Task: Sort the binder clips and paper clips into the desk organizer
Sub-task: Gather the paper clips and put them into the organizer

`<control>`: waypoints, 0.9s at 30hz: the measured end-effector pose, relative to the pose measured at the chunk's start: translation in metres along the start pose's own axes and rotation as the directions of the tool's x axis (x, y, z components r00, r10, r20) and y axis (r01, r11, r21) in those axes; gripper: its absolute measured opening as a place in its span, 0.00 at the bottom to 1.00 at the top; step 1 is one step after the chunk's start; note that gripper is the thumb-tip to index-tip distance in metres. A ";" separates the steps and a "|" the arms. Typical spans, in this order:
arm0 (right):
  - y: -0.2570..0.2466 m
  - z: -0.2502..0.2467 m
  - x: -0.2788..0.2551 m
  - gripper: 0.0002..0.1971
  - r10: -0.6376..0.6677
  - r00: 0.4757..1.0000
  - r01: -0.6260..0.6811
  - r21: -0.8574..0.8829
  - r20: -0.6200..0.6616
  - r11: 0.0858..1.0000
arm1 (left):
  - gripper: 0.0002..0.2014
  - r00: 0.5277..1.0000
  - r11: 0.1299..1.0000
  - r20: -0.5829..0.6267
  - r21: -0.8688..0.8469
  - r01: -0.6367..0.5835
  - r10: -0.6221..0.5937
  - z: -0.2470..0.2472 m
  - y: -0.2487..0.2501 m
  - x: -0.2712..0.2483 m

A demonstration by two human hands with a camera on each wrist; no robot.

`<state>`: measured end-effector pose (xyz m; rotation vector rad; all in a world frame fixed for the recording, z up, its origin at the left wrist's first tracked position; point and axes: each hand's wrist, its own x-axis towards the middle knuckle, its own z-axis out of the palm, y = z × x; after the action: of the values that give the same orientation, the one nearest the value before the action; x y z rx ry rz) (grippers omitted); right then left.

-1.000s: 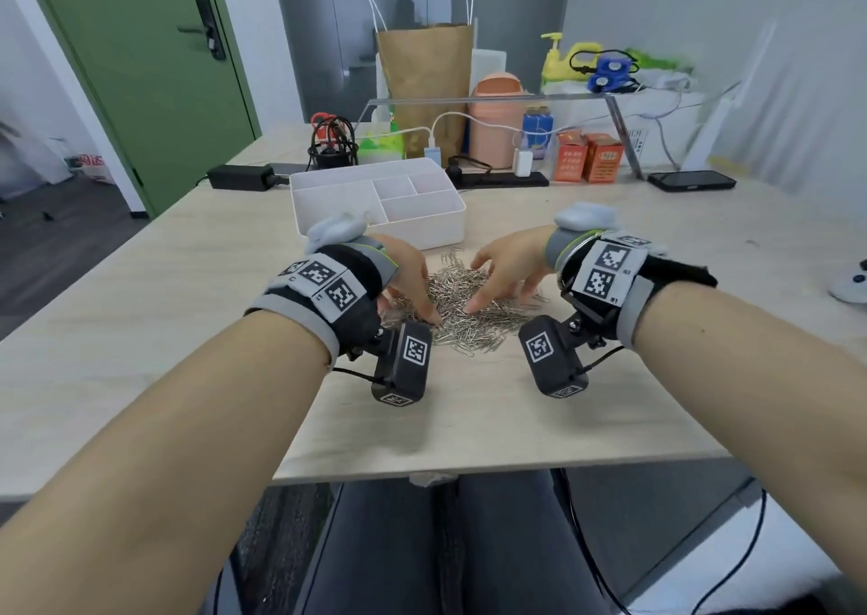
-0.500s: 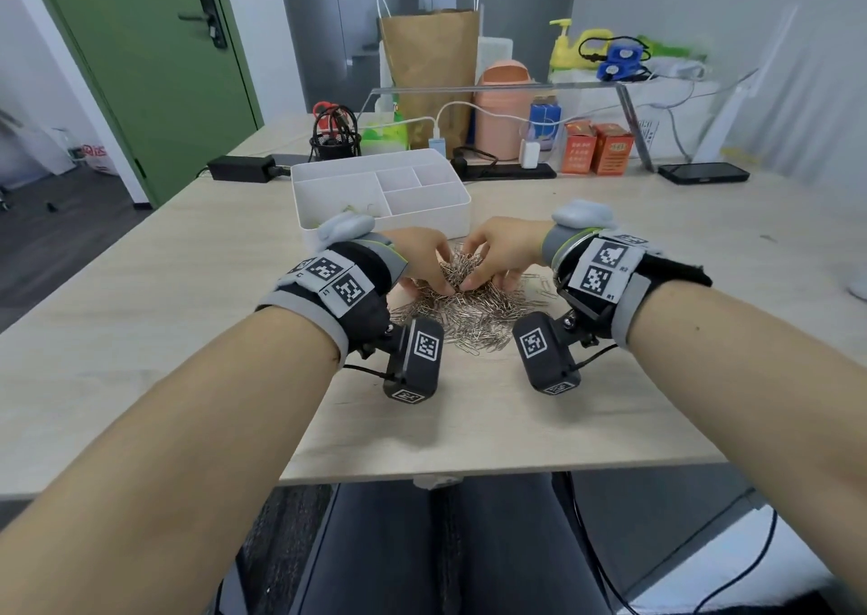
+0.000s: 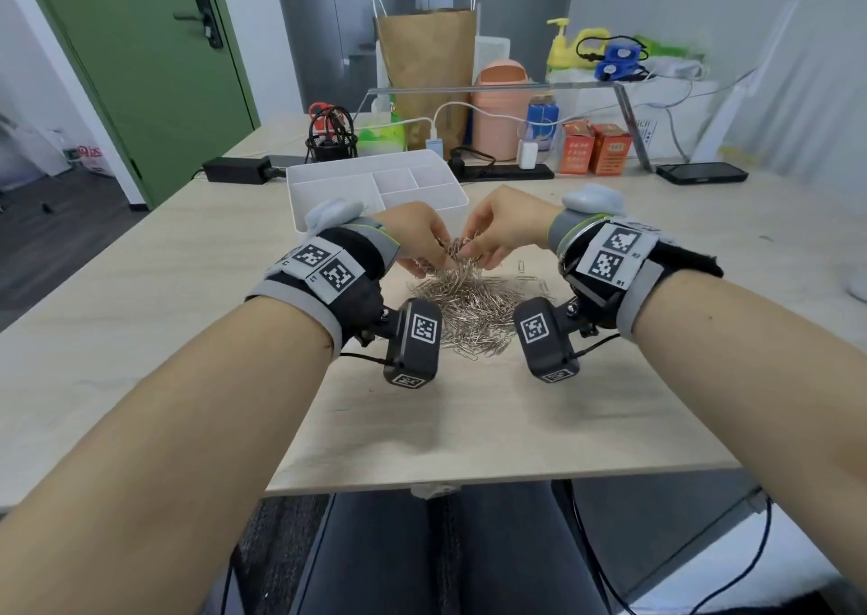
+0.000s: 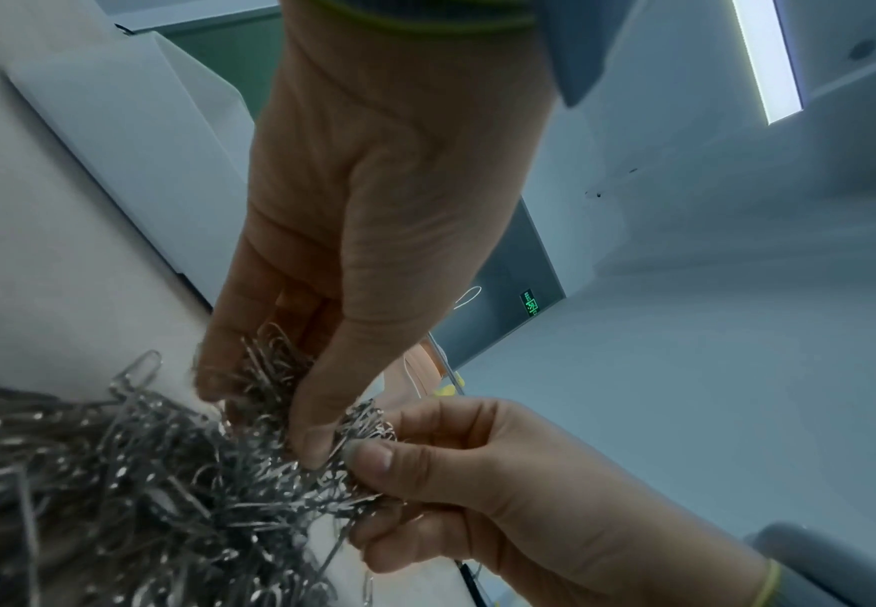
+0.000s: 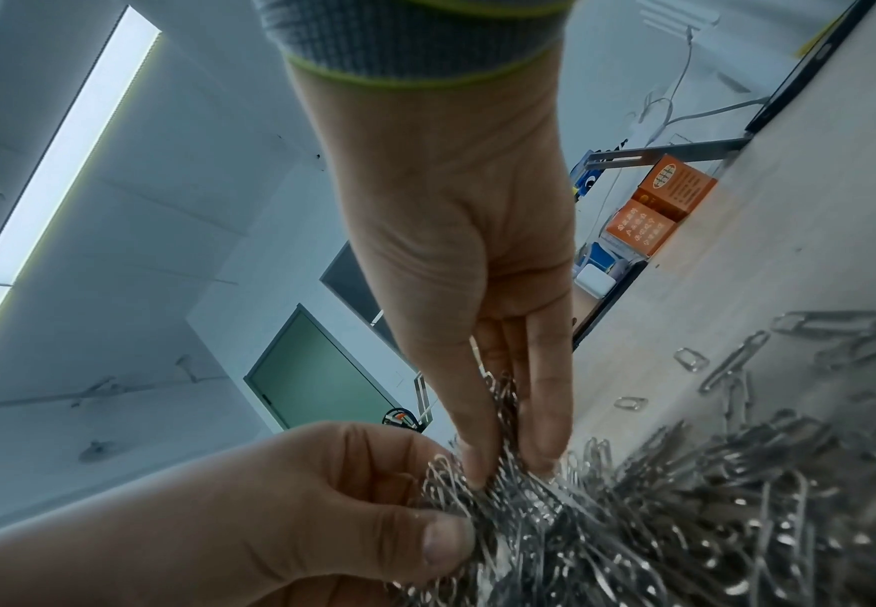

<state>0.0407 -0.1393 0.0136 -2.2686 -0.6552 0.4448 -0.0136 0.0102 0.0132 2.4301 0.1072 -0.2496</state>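
A heap of silver paper clips [image 3: 469, 307] lies on the wooden table [image 3: 422, 427], just in front of the white desk organizer [image 3: 361, 162]. Above the heap's far side, my left hand [image 3: 434, 258] and right hand [image 3: 471, 253] meet, and both pinch one tangled bunch of clips [image 3: 456, 249]. In the left wrist view my left hand [image 4: 264, 410] holds the bunch from above, thumb against fingers. The right wrist view shows my right hand [image 5: 511, 464] pinching it too, with the heap [image 5: 711, 525] below. No binder clips show.
A few stray clips [image 3: 528, 276] lie right of the heap. Behind the organizer stand a black adapter [image 3: 237, 169], a mesh pen cup [image 3: 330, 138], a paper bag [image 3: 424, 75], a pink bin [image 3: 499, 112], orange boxes [image 3: 593, 147] and a phone [image 3: 701, 172].
Both hands left the flat heap, drew together over its far side and rose a little with a bunch of clips between them.
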 end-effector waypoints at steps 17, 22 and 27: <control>-0.009 -0.007 0.022 0.09 0.038 0.982 -0.034 -0.027 0.185 0.999 | 0.17 0.994 0.996 0.082 0.048 0.070 -0.074 -0.015 -0.001 0.016; -0.022 -0.025 0.039 0.12 0.014 0.992 -0.016 0.016 0.127 1.000 | 0.12 0.999 0.999 0.008 0.012 0.043 -0.043 -0.036 0.007 0.027; -0.039 -0.044 0.058 0.13 -0.034 0.998 0.032 0.026 0.058 0.999 | 0.08 0.996 0.999 -0.081 -0.029 0.029 -0.031 -0.059 0.013 0.038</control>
<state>0.0961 -0.1065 0.0647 -2.2252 -0.7117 0.5018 0.0346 0.0388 0.0576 2.4130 0.1823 -0.1617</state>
